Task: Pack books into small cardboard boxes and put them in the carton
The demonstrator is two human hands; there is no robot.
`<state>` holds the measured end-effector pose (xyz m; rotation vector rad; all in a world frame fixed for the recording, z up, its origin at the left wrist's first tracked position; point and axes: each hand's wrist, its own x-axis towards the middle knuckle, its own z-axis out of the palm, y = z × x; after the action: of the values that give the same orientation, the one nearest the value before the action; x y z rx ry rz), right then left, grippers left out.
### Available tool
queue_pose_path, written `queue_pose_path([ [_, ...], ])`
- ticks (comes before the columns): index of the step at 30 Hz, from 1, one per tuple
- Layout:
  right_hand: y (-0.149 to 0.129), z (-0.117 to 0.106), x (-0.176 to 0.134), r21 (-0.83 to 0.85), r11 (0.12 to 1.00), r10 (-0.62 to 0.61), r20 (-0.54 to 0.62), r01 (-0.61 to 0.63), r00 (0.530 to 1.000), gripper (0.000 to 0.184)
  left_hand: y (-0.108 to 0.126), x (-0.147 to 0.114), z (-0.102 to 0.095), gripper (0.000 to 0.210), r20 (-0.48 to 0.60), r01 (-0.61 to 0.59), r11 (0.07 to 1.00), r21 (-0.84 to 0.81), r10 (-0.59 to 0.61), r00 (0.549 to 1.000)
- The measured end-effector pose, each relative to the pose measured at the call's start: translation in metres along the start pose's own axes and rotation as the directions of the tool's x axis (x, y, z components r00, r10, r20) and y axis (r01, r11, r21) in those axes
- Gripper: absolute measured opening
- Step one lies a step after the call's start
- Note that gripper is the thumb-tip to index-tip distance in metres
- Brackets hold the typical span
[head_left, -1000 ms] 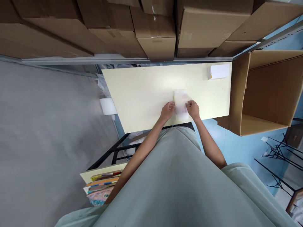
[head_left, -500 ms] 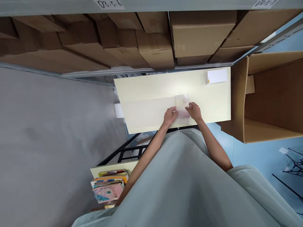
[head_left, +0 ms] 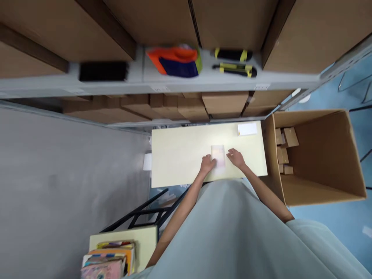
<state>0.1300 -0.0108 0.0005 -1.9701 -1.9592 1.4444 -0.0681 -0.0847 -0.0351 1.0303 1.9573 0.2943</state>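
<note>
Left hand (head_left: 208, 163): at the left edge of the thin pale-pink packet (head_left: 218, 155), thumb laid over that edge, fingers bent. Whether it pinches the packet cannot be told. Packet: flat on the cream tabletop (head_left: 177, 155), between the two hands, near the person's side of the table. Right hand (head_left: 236, 158): just beyond the packet's right edge, a narrow gap between; thumb and fingers parted, nothing seen in them. Hands apart from each other.

Packet appearance: upright rectangle as viewed, longer side running away from the person. Whitish at the far end, pinker toward the middle; a hazy, paler strip extends from the near end. Surface looks semi-translucent. Faint patterning, too blurred to resolve.

Labels and writing, left to right: stack of picture books (head_left: 109, 259) at lower left, coloured covers, the top one pink; no title legible. Shelf edge carries a white label (head_left: 159, 88), characters smeared, and a second label (head_left: 261, 87) farther right, likewise unreadable. Small white box (head_left: 247, 129) at the table's far right corner: mostly plain, a small yellow mark at its left end. Large open carton (head_left: 322, 155) at far right, small brown boxes (head_left: 286, 147) inside; no print readable.
</note>
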Motion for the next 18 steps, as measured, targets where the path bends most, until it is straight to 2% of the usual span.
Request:
queue_pose_path([
  [4,-0.028,-0.063,0.001,0.027,0.989,-0.142,-0.099,0.146,0.985,0.017,0.054,0.000,-0.042,0.035,-0.131,-0.097,0.995,-0.016,0.094,0.987],
  [7,-0.052,-0.104,0.011,0.090,0.958,-0.249,-0.200,0.271,0.948,0.021,0.098,0.007,-0.072,0.029,-0.218,-0.225,0.974,-0.021,0.215,0.952],
  [9,-0.069,-0.126,0.020,0.100,0.934,-0.310,-0.251,0.343,0.917,0.023,0.126,0.012,-0.090,0.025,-0.281,-0.350,0.937,-0.008,0.334,0.900],
  [11,-0.089,-0.145,0.028,0.088,0.905,-0.376,-0.297,0.417,0.878,0.022,0.152,0.016,-0.108,0.021,-0.347,-0.483,0.875,0.024,0.461,0.817],
  [14,-0.121,-0.172,0.039,-0.007,0.847,-0.494,-0.381,0.532,0.781,0.021,0.190,0.019,-0.135,0.020,-0.423,-0.605,0.792,0.081,0.577,0.699],
  [18,-0.167,-0.210,0.052,-0.256,0.737,-0.661,-0.466,0.626,0.588,0.026,0.238,0.022,-0.172,0.017,-0.487,-0.669,0.729,0.142,0.640,0.594],
])
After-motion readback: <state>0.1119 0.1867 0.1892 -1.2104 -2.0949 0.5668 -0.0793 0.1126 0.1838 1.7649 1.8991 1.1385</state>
